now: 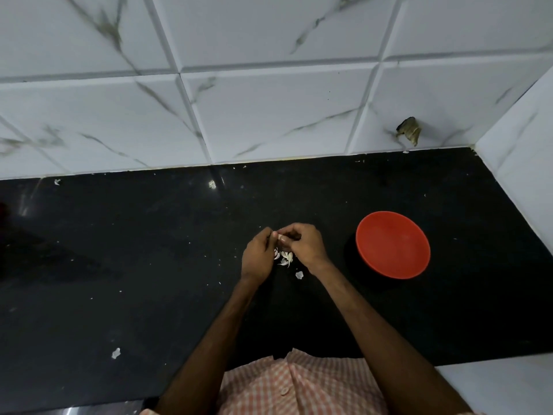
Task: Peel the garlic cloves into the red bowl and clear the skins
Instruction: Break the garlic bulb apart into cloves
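Pale garlic clove sat pinched between my left hand and right hand, together over white skins on the black desk; the round red bowl stood at three o'clock.

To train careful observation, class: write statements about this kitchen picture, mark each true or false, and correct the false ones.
1. The left hand and right hand together pinch a small pale garlic clove. True.
2. The round red plastic bowl stands to the person's left. False: it stands to the right of the hands.
3. White papery skins lie on the black stone countertop beneath the hands. True.
4. The bowl is heaped with peeled cloves. False: no cloves show in it.
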